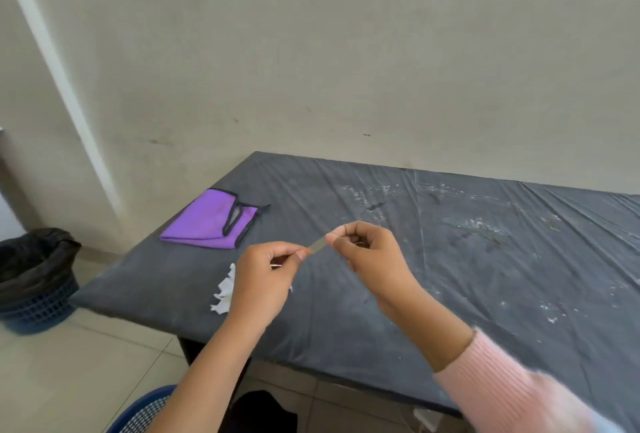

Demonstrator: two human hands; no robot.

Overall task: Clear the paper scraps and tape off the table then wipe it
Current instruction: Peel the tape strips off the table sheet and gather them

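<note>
Above the dark table cover (pixel 450 259) my two hands hold a short strip of clear tape (pixel 318 245) between them. My left hand (pixel 266 276) pinches its left end and my right hand (pixel 367 252) pinches its right end. White paper scraps (pixel 224 290) lie under and beside my left hand, partly hidden by it. A folded purple cloth (pixel 211 221) rests near the table's far left corner. Small white specks and residue (pixel 481 224) dot the cover to the right.
A dark bin with a black liner (pixel 34 280) stands on the tiled floor left of the table. A blue basket rim (pixel 145 408) shows at the bottom edge. A plain wall runs behind the table.
</note>
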